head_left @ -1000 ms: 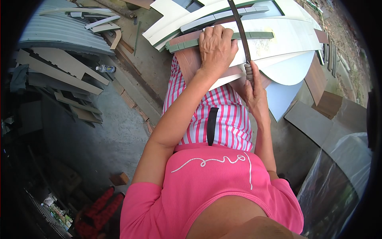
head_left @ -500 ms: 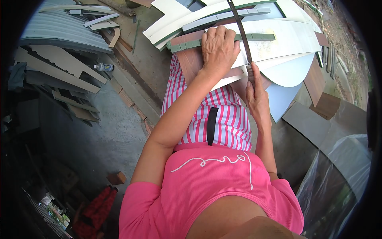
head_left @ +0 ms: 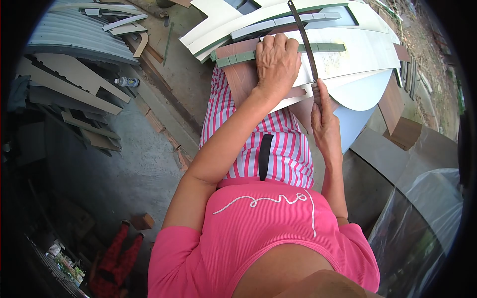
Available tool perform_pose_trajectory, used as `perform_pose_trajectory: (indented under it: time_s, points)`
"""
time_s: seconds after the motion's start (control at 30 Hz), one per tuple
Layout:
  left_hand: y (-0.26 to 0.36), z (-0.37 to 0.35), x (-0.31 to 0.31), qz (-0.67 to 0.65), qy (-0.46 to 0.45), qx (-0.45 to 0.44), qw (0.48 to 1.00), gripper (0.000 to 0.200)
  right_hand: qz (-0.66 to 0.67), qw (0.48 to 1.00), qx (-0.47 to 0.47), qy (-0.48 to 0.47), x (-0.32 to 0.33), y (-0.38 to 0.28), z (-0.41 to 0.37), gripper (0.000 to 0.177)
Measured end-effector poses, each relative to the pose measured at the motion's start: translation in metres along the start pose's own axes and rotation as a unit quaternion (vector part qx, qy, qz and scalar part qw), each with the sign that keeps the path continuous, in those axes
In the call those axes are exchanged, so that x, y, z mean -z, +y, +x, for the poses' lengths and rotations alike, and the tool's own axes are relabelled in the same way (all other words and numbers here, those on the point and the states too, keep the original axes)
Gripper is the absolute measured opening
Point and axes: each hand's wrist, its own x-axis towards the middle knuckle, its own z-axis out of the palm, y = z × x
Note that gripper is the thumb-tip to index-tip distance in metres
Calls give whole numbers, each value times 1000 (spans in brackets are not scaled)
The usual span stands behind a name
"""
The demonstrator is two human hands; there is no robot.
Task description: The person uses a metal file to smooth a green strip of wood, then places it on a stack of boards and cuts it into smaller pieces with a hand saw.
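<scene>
My left hand [head_left: 278,64] presses down on a green segmented strip [head_left: 238,58], its fingers bent over the strip on top of a brown wood-grain board [head_left: 240,79]. My right hand [head_left: 324,116] is wrapped round the handle of a long thin dark blade [head_left: 305,42], which points away from me and crosses the green strip to the right of my left hand. White panels [head_left: 367,47] lie under the blade. Beyond the green strip is a pale grey segmented strip [head_left: 288,25].
Stacked cut boards [head_left: 74,87] and a small bottle [head_left: 127,81] are at the left, near corrugated sheeting [head_left: 74,32]. Clear plastic sheet [head_left: 427,198] covers a panel at the right. A brown block [head_left: 142,221] sits on the floor at the lower left.
The blade and my right hand have shifted slightly to the right and towards me. My left hand stays on the green strip, a little further right in view.
</scene>
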Motion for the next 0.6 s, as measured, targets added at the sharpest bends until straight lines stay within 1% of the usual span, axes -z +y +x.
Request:
perform_pose_trajectory:
  time_s: [0.03,0.1,0.13,0.23,0.3,0.33,0.4,0.5,0.6]
  points:
    - [1,0,0,-2,-1,1,1000,25,-1,1000,-1,2,-1,2,-1,57]
    - [2,0,1,-9,-6,1,1000,25,-25,996,73,36,-4,10,-1,57]
    - [2,-1,1,-12,-12,4,1000,25,-26,996,73,35,-5,11,-1,57]
    - [3,-2,1,-15,-13,3,1000,25,-26,997,68,37,-5,11,-4,57]
    - [4,-2,1,-17,-19,6,1000,24,-6,1000,-11,11,-3,6,-5,55]
    - [3,-1,1,-18,-23,7,1000,24,-8,1000,-12,9,-2,8,-4,55]
    - [3,-1,1,-18,-23,6,1000,24,-61,998,-17,4,1,13,-4,62]
    - [1,0,0,-14,-27,2,1000,24,-41,998,-36,-9,7,3,-3,57]
    - [0,-1,-1,-10,-29,0,1000,24,-42,999,-24,-3,9,-2,1,58]
